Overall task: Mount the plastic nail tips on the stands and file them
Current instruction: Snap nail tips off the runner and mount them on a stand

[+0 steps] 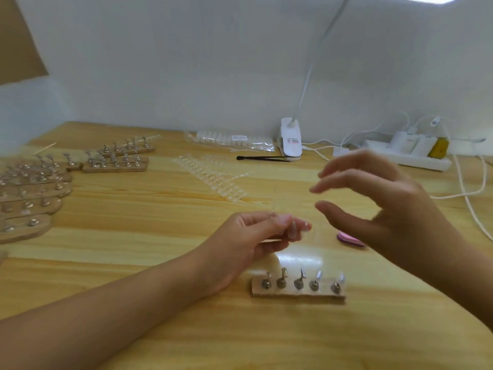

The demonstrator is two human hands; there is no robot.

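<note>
Bench tally: hands, stands, tools.
Two hands: left hand and right hand. One clear nail tip in the left fingertips. One near stand strip with five metal stands. Two back strips. A left pile of strips, too blurred to count. One pink file, one black tweezers, one clip lamp, one bag of tips, one power strip with two white chargers. Clear tip sheets overlap, number unclear.

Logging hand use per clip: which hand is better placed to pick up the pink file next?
Right, probably. The right hand hangs open and empty over the pink file, while the left hand has its fingers curled together, perhaps pinching something small; blur hides it.
</note>
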